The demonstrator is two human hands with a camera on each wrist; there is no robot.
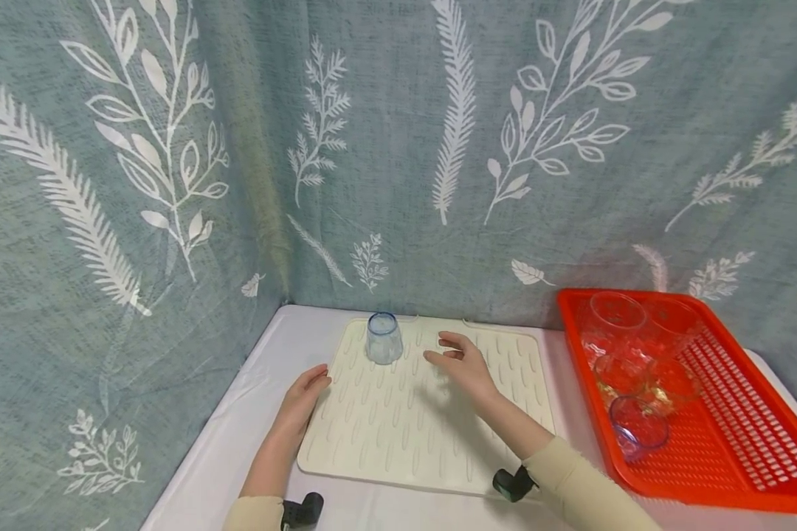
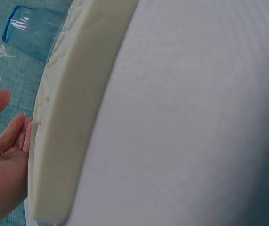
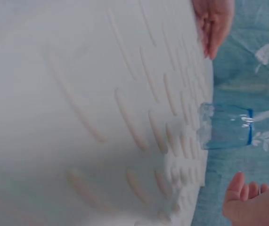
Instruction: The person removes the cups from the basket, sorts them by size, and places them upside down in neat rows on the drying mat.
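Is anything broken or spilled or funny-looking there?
No, nothing stands out. The blue-rimmed glass stands on the cream mat, and the other glasses are inside the red basket. I can't see any spill or break.

Clock from mat (image 1: 398, 435) centre, on counter (image 1: 282, 354) | blue-tinted glass (image 1: 384, 345): on mat, 11 o'clock | left grip (image 1: 305, 394): beside mat edge, 9 o'clock | right grip (image 1: 466, 369): over mat, 1 o'clock | red basket (image 1: 704, 464) holding tumblers (image 1: 640, 428): 3 o'clock
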